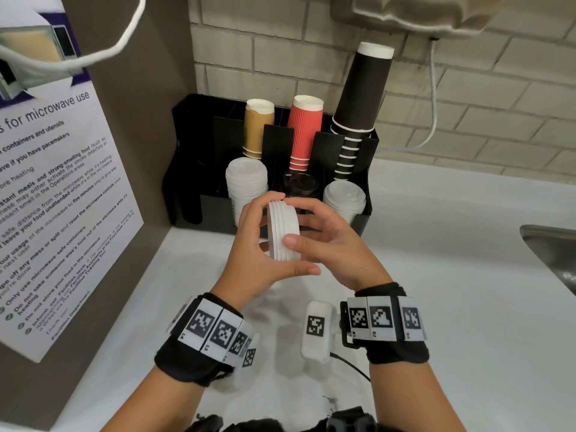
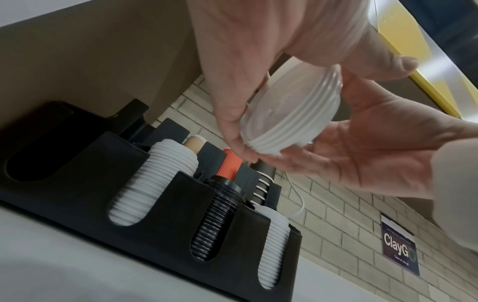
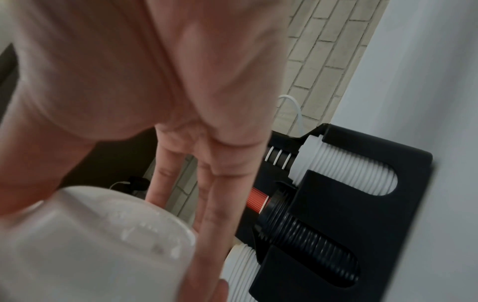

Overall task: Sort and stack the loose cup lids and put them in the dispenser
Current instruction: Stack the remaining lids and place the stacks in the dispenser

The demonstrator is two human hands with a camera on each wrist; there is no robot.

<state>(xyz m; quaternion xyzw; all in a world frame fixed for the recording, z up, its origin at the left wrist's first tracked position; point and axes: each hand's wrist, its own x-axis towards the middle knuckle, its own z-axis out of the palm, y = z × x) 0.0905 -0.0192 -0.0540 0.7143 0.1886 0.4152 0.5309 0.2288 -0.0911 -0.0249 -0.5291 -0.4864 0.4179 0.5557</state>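
Holding a short stack of white lids (image 1: pixel 284 232) on edge between both hands, above the white counter (image 1: pixel 436 275) and just in front of the black dispenser (image 1: pixel 215 204). Left hand (image 1: pixel 265 244): palm turned right, fingers curled over the top rim of the stack, thumb running under its lower edge. Right hand (image 1: pixel 330 244): palm facing left, thumb pressed on the flat face of the stack, fingers wrapped over the far side. Both hands grip the stack; both wrists are raised off the counter. The left wrist view shows the same stack (image 2: pixel 289 114) from below, with left fingers (image 2: pixel 232 114) on its near rim and the right hand's palm (image 2: pixel 362 143) cupped beneath. The right wrist view is blurred; lid surface (image 3: pixel 108 235) lies close to the lens, with extended fingers (image 3: pixel 222 204) alongside it.

Dispenser front row, left to right: full column of white lids (image 1: pixel 246 182), black lids (image 1: pixel 300 183), shorter column of white lids (image 1: pixel 344 198). Back row: tan cups (image 1: pixel 258 129), red ribbed cups (image 1: pixel 304 132), black cups (image 1: pixel 361 104), all upside down. Leftmost slot (image 2: pixel 38 143) appears dark; contents cannot be told.
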